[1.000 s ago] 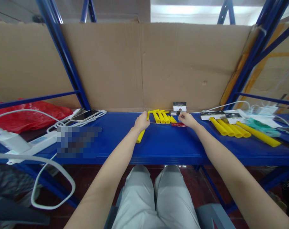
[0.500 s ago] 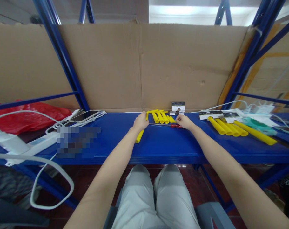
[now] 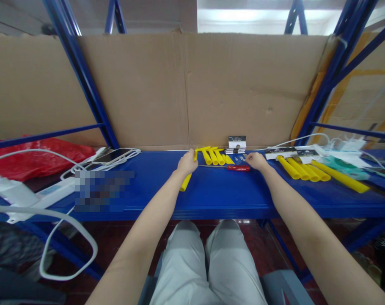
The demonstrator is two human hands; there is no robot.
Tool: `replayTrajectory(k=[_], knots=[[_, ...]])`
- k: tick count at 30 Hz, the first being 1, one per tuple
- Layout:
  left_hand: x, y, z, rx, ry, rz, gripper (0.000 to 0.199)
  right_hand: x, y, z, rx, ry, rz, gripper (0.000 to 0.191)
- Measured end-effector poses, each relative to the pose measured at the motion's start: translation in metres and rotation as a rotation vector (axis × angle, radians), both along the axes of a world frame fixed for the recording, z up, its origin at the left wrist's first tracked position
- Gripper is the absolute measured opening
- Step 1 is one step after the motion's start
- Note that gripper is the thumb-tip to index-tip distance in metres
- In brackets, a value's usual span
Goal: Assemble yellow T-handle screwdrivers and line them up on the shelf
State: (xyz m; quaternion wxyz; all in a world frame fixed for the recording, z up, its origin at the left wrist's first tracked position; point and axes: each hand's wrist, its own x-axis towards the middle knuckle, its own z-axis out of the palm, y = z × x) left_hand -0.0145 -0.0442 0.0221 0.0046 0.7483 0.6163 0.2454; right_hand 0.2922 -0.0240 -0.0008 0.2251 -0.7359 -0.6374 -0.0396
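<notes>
My left hand (image 3: 188, 161) is closed around a yellow tube (image 3: 185, 183), whose lower end slants out below the fist toward the table edge. My right hand (image 3: 256, 161) has its fingers pinched together beside a small blue packet (image 3: 239, 159) with white print. Whether it grips the packet's edge or something tiny is hard to make out. Between the hands lies a screwdriver (image 3: 238, 168) with a red handle, its thin shaft pointing left. Several yellow tubes (image 3: 214, 158) lie behind it, with small yellow pointed pieces (image 3: 228, 159) at their right.
Black-and-white cards (image 3: 237, 143) are stacked at the back. More yellow tubes (image 3: 302, 170) with header cards lie right, by a green plastic bag (image 3: 346, 168). At left are a power strip (image 3: 54, 192), white cables, a phone (image 3: 113, 156) and a red bag (image 3: 43, 154). Cardboard (image 3: 141, 93) stands behind.
My right hand has moved right, away from the small yellow pieces, uncovering the blue packet and the screwdriver's red handle. My left hand keeps its grip on the yellow tube, nearly still.
</notes>
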Motion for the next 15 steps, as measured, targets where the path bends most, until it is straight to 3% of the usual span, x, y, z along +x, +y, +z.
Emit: replayTrajectory(k=[11, 15], knots=[[-0.0009, 0.0008, 0.0005, -0.007, -0.059, 0.007, 0.023, 0.0015, 0.0049, -0.0039, -0.029, -0.015, -0.020, 0.012], [-0.0011, 0.0041, 0.0004, 0.023, -0.211, -0.002, 0.020, 0.0024, 0.0043, -0.0013, 0.020, 0.019, -0.019, 0.014]])
